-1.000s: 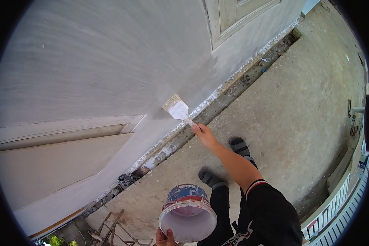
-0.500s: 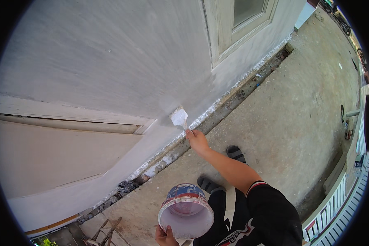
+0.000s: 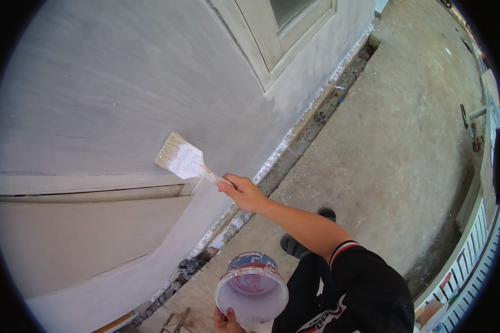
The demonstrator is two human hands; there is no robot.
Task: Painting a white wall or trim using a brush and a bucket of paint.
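My right hand (image 3: 243, 192) is closed round the handle of a wide, flat paintbrush (image 3: 186, 161). White paint coats its ferrule end, and its pale bristles point up and left in front of the grey-white wall (image 3: 122, 83). Whether the bristle tips touch the wall I cannot tell. Low in the view, my left hand (image 3: 228, 322) grips the rim of a paint bucket (image 3: 252, 302), fingers over the edge and palm hidden beneath. The bucket is tilted with its mouth toward me; white residue lines its inside, and its outer side is smeared blue and red.
A cream door (image 3: 89, 233) is at the left, and a framed window or door (image 3: 283, 39) at the top. A narrow debris-filled gutter (image 3: 300, 150) follows the wall's paint-splashed foot. My sandalled feet stand on concrete (image 3: 383, 144). White railings (image 3: 455, 266) curve along the right.
My right hand has moved left and slightly down, swinging the brush from the wall's lower part toward the door's upper corner. The bucket stays in my left hand. The view has shifted.
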